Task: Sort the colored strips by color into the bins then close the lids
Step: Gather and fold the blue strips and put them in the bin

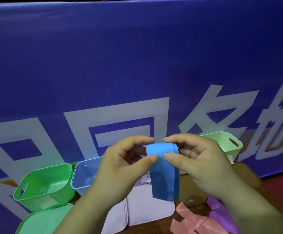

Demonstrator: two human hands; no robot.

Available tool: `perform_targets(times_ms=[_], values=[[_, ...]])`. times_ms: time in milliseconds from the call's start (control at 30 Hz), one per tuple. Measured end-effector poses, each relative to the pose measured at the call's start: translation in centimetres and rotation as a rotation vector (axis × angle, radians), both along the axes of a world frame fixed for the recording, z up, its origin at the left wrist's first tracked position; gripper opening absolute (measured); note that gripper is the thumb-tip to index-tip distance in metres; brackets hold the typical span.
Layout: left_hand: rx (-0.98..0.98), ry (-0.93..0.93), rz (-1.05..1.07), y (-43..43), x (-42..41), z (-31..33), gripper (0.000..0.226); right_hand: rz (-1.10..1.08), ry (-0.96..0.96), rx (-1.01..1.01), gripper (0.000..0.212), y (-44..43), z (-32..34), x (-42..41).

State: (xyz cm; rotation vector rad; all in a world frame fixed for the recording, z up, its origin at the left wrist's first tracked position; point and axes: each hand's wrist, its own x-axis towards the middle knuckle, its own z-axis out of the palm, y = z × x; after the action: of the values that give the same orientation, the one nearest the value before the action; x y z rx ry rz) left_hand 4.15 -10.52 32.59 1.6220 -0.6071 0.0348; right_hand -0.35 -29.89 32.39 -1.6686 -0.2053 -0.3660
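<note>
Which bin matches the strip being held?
The pale blue bin, behind the left hand. It alone matches the blue strip; the bright green bin stands left of it, the pale green bin far right.

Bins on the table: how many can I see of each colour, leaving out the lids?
Green bin: 1
Blue bin: 1
Pale green bin: 1
Total: 3
A brown shape at the right is too hidden to count as a bin.
</note>
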Motion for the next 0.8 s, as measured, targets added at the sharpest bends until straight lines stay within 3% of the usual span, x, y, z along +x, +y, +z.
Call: perform_targets(times_ms=[800], values=[[-0.113, 0.059, 0.078, 0.3, 0.3, -0.6, 0.033, -0.046, -0.005, -0.104, 0.037, 0.7, 0.0, 1.2]])
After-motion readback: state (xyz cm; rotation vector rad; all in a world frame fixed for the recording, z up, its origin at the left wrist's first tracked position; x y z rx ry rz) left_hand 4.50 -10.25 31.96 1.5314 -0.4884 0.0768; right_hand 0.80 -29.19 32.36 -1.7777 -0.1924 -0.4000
